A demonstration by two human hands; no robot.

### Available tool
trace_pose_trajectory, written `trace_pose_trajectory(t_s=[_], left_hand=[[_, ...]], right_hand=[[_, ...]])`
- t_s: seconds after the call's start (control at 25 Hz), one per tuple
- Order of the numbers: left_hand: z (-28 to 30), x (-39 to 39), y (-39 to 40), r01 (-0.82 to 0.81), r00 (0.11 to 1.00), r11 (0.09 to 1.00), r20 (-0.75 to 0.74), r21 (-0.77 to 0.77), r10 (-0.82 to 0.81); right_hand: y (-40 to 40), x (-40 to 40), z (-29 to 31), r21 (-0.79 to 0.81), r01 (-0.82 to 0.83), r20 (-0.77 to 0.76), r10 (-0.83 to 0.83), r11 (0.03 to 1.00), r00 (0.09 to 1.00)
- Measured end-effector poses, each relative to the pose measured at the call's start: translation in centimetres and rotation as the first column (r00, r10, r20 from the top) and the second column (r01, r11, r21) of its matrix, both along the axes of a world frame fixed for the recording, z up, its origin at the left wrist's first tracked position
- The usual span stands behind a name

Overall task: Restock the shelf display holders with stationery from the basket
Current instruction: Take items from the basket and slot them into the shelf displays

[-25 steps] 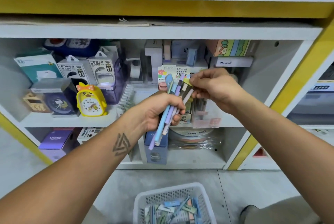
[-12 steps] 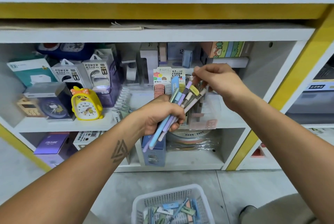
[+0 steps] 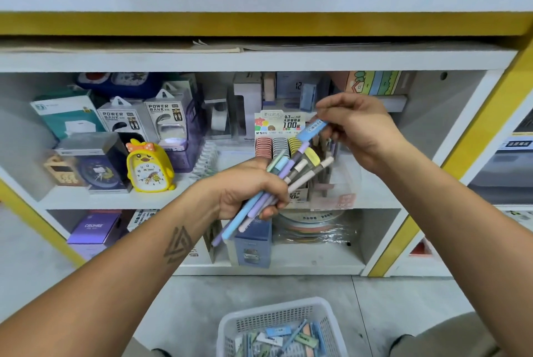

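Hands sort pens before the shelf holder.
Left hand (image 3: 253, 186) grips a bundle of pens (image 3: 277, 183); right hand (image 3: 357, 128) pinches one blue pen (image 3: 311, 131) by its top. Pens look light, stiff and smooth, so hold mid-barrel. More wait in the basket (image 3: 230, 325).

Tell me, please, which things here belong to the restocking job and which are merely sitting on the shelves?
Part of the job:
- bundle of pens gripped by the left hand
- blue pen pinched by the right hand
- clear display holder
- white basket of stationery

Just lying about:
- yellow duck clock
- power bank boxes
- purple box
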State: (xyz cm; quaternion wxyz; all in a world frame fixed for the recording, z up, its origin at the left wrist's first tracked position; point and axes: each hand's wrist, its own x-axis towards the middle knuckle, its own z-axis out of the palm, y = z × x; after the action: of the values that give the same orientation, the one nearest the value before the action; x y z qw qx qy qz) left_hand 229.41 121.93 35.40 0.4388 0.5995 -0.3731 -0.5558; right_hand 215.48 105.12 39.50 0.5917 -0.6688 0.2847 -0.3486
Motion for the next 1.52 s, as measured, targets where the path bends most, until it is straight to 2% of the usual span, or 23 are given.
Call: trace_pose_trajectory(t_s=[0.16,0.36,0.48,0.64,0.8,0.92,1.0,1.12,1.4,1.52], left_hand=[[1.0,2.5,1.7,-0.109,0.989,0.992,-0.107,-0.062,0.102],[1.5,6.3,4.1,-0.305,0.946,0.951,-0.133,-0.053,0.296],[1.3,7.9,5.4,-0.38,0.92,0.924,-0.114,-0.035,0.374],[1.1,9.3,7.1,-0.438,0.892,0.899,-0.135,-0.015,0.432],[0.9,10.4,8.3,-0.488,0.867,0.873,-0.113,-0.002,0.485],[0.6,10.6,8.9,-0.492,0.865,0.87,-0.098,0.025,0.492],[0.4,10.7,8.9,-0.494,0.863,0.868,-0.095,0.037,0.496],[0.3,10.9,8.6,-0.494,0.863,0.868,-0.102,0.039,0.496],[0.0,10.9,8.3,-0.477,0.873,0.878,-0.094,0.044,0.479],[0.0,10.6,8.4,-0.475,0.873,0.879,-0.102,0.044,0.477]], right_hand=[[0.6,0.6,-0.3,-0.115,0.012,-0.033,-0.016,0.993,0.999],[2.5,2.8,-0.5,0.017,-0.126,-0.104,0.127,0.992,0.986],[3.9,4.3,-0.6,-0.042,-0.208,-0.196,0.196,0.977,0.961],[5.1,6.2,-1.2,-0.06,-0.217,-0.18,0.203,0.974,0.963],[6.0,8.3,-2.4,-0.251,-0.205,-0.288,0.129,0.946,0.949],[6.4,9.8,-3.4,-0.538,-0.241,-0.445,-0.03,0.808,0.895],[6.8,10.5,-4.3,-0.606,-0.336,-0.543,-0.067,0.721,0.837],[7.3,11.5,-5.7,-0.603,-0.446,-0.637,-0.063,0.661,0.769],[7.6,12.6,-7.5,-0.556,-0.47,-0.636,0.013,0.685,0.771],[8.0,12.7,-7.9,-0.551,-0.534,-0.7,-0.006,0.641,0.714]])
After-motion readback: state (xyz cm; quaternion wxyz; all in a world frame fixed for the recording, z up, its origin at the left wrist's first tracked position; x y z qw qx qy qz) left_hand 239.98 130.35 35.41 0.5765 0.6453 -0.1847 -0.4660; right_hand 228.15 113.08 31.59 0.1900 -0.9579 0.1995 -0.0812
